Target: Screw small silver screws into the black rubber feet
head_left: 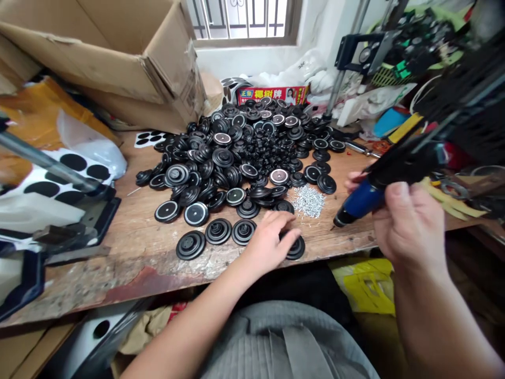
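My right hand [408,223] is wrapped around a blue and black power screwdriver [362,199], whose tip points down and left just above the wooden table. My left hand [271,239] lies low over the near row of black stepped discs, thumb and fingers apart. One disc [295,247] shows partly under its thumb; whether the fingertips touch a disc behind them I cannot tell. Left of that hand, several discs stand in a row, among them a disc with a raised hub [191,245]. A small heap of silvery screws [310,201] lies between my hands.
A large pile of black discs and small black parts [264,150] covers the table's middle. Behind stand an open cardboard box [169,68] and a red printed carton [272,95]. Metal-posted stands flank the table [158,263]. A green basket [389,76] of parts sits at the back right.
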The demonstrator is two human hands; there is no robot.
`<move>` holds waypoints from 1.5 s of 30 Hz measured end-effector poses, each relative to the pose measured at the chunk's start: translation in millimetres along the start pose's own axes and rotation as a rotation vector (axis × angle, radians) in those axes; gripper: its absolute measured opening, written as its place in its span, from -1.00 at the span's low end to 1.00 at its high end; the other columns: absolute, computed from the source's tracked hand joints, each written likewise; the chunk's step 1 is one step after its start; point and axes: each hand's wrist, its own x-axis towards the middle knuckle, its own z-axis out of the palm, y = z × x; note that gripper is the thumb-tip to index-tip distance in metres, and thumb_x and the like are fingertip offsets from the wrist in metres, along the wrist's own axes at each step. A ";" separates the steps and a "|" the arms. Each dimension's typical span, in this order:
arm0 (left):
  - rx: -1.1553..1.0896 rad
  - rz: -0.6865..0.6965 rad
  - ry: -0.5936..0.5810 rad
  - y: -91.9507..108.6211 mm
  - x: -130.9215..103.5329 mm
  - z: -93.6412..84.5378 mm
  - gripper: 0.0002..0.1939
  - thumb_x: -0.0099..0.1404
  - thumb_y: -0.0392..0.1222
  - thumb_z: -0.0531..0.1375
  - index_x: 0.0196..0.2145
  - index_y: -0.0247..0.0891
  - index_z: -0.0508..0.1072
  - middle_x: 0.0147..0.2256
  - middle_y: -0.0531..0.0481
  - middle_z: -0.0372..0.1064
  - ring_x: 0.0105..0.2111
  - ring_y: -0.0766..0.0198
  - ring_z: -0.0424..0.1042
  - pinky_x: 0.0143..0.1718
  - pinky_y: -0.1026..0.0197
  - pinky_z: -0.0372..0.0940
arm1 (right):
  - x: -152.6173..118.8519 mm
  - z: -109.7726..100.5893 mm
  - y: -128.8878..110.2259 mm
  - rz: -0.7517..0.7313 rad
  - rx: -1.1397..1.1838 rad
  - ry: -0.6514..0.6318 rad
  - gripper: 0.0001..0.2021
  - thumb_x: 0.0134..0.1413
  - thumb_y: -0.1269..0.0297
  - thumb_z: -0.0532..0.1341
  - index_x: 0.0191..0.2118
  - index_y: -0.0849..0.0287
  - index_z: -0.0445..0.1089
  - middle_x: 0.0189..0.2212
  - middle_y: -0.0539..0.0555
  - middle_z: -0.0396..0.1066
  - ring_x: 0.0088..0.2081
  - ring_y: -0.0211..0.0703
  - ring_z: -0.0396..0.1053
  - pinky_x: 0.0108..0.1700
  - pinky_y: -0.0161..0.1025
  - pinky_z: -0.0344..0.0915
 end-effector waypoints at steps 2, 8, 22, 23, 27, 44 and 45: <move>0.045 0.112 -0.114 -1.0 28.0 0.1 -0.81 0.39 -0.28 0.12 -0.15 -0.25 0.53 -0.17 -0.12 0.49 -0.11 0.13 0.40 0.02 0.06 0.31 | 11.4 -0.1 2.2 0.086 0.160 0.052 -0.74 0.11 0.13 0.35 -0.14 0.15 0.48 -0.18 0.19 0.51 -0.21 0.01 0.50 -0.02 0.11 0.41; 0.211 0.313 -0.568 -7.8 89.6 22.7 -0.87 0.17 -0.41 0.23 -0.42 -0.22 0.53 -0.30 -0.05 0.44 -0.16 0.11 0.35 -0.12 0.17 0.27 | 4.5 3.2 11.8 0.256 0.248 0.004 -0.57 -0.14 0.09 0.47 -0.10 0.07 0.51 -0.22 0.07 0.47 -0.25 -0.13 0.45 -0.11 -0.11 0.44; -0.064 0.105 -0.274 18.6 75.3 -0.7 -0.92 0.31 -0.33 0.11 -0.33 -0.27 0.38 -0.38 0.03 0.37 -0.35 0.29 0.30 -0.24 0.23 0.23 | 3.7 18.2 -15.1 0.185 0.471 -0.036 -0.66 0.08 -0.01 0.30 -0.11 0.02 0.29 -0.54 -0.10 0.24 -0.53 -0.24 0.27 -0.47 -0.25 0.31; -0.144 0.060 -0.224 27.5 70.5 -7.2 -0.93 0.31 -0.32 0.11 -0.32 -0.27 0.39 -0.38 0.05 0.38 -0.37 0.31 0.30 -0.28 0.26 0.23 | 4.8 18.6 -17.9 0.224 0.536 -0.087 -0.65 0.07 -0.03 0.31 -0.13 0.02 0.28 -0.55 -0.10 0.24 -0.55 -0.24 0.25 -0.49 -0.26 0.29; -0.449 -0.048 -0.059 63.4 55.2 -28.7 -0.96 0.29 -0.30 0.17 -0.32 -0.30 0.42 -0.38 0.05 0.40 -0.39 0.36 0.34 -0.32 0.31 0.25 | 3.4 23.4 -26.0 0.351 0.731 -0.254 -0.61 -0.01 -0.08 0.36 -0.26 0.07 0.28 -0.52 -0.08 0.27 -0.55 -0.27 0.26 -0.54 -0.29 0.27; -0.592 0.048 -0.278 111.0 62.2 -69.8 -0.81 0.17 -0.44 0.13 -0.34 -0.32 0.52 -0.45 0.07 0.38 -0.46 0.38 0.34 -0.41 0.32 0.24 | -3.9 24.9 -56.4 0.348 0.672 0.012 -0.45 -0.17 -0.29 0.37 -0.35 0.15 0.38 -0.50 -0.03 0.33 -0.56 -0.29 0.31 -0.57 -0.33 0.31; -0.516 0.034 -0.248 106.2 63.5 -69.9 -0.79 0.15 -0.45 0.12 -0.34 -0.32 0.54 -0.47 0.09 0.36 -0.48 0.41 0.29 -0.43 0.34 0.18 | 0.1 21.4 -61.9 0.348 0.710 0.005 -0.44 -0.17 -0.30 0.36 -0.36 0.15 0.36 -0.49 -0.03 0.32 -0.56 -0.31 0.29 -0.57 -0.34 0.30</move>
